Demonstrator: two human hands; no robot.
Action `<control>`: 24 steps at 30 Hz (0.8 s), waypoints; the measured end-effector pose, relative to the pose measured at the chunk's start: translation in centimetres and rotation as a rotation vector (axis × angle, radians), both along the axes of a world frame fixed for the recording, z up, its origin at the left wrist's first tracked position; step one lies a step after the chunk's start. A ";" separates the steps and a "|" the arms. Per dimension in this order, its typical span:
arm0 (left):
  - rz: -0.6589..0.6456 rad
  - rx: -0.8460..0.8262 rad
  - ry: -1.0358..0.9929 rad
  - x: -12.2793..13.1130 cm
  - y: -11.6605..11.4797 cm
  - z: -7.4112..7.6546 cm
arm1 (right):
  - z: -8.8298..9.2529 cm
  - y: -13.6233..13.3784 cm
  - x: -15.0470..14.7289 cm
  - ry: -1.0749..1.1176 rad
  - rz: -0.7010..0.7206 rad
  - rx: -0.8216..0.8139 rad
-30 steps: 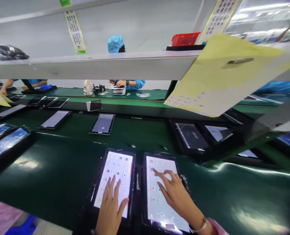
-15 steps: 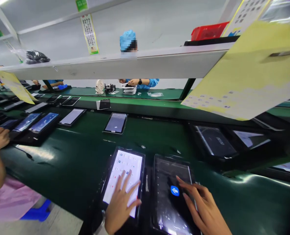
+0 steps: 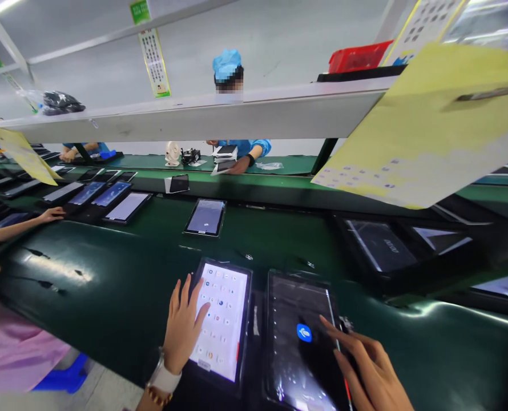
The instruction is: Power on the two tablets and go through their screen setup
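Two tablets lie side by side on the green belt in front of me. The left tablet [image 3: 223, 324] shows a white screen with app icons. My left hand [image 3: 182, 326] rests on its left edge, fingers spread, thumb tip over the screen. The right tablet [image 3: 300, 342] has a dark screen with one round blue icon. My right hand [image 3: 371, 371] hovers at its right edge with fingers stretched out, the tips near the frame. Neither hand holds anything.
Another lit tablet [image 3: 205, 217] lies farther up the green belt [image 3: 108, 285]. Dark tablets [image 3: 380, 246] sit at right under a hanging yellow sheet [image 3: 429, 131]. A person's hand [image 3: 51, 215] reaches toward tablets at left. A worker in a blue cap [image 3: 227, 63] sits behind the shelf.
My left hand slid from the middle of the left tablet's screen to its left edge. My right hand shifted slightly right, off the dark screen. The person at left stretched an arm toward their tablets.
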State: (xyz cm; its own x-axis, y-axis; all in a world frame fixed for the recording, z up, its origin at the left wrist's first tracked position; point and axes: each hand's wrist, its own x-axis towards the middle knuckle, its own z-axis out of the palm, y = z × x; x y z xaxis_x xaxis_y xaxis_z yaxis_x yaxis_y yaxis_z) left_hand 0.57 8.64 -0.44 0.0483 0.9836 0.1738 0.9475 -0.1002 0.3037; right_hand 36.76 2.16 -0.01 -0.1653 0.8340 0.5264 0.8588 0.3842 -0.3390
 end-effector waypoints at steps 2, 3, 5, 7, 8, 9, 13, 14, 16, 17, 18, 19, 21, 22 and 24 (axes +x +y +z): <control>0.027 -0.013 -0.070 -0.7 -0.4 0.0 | -0.7 -0.4 0.4 0.000 -0.027 -0.014; 0.039 -0.033 -0.108 -1.1 -0.5 -0.1 | -1.2 -0.5 0.5 -0.007 -0.047 -0.019; 0.069 -0.096 -0.203 -1.9 -0.6 -0.4 | -2.7 -0.8 0.6 -0.030 -0.084 -0.028; 0.106 -0.157 -0.307 -2.5 -0.7 -0.9 | -4.3 -1.0 0.4 -0.055 -0.125 -0.056; 0.120 -0.173 -0.350 -2.7 -0.8 -1.2 | -5.0 -1.2 0.2 -0.060 -0.143 -0.068; 0.133 -0.180 -0.383 -2.8 -0.9 -1.6 | -5.5 -1.3 -0.1 -0.059 -0.159 -0.080; 0.129 -0.139 -0.393 -3.2 -1.2 -3.1 | -6.0 -1.6 -1.6 0.000 -0.214 -0.113; 0.130 -0.139 -0.400 -3.4 -1.3 -3.3 | -5.9 -1.6 -1.9 0.005 -0.223 -0.110; 0.139 -0.166 -0.423 -3.6 -1.3 -3.6 | -5.3 -1.4 -2.4 -0.029 -0.222 -0.089; 0.149 -0.182 -0.436 -3.7 -1.3 -3.7 | -5.0 -1.2 -2.6 -0.067 -0.206 -0.080; 0.155 -0.190 -0.443 -3.8 -1.2 -3.7 | -4.7 -1.0 -2.7 -0.115 -0.178 -0.073; 0.153 -0.188 -0.443 -3.9 -1.2 -3.6 | -4.3 -0.8 -2.8 -0.166 -0.143 -0.067; 0.154 -0.185 -0.446 -4.0 -1.1 -3.5 | -3.7 -0.3 -3.1 -0.263 -0.071 -0.050; 0.160 -0.198 -0.456 -4.0 -1.1 -3.4 | -3.4 0.1 -3.2 -0.302 -0.042 -0.042; 0.176 -0.237 -0.482 -3.9 -1.2 -3.3 | -3.0 0.7 -3.6 -0.357 -0.006 -0.031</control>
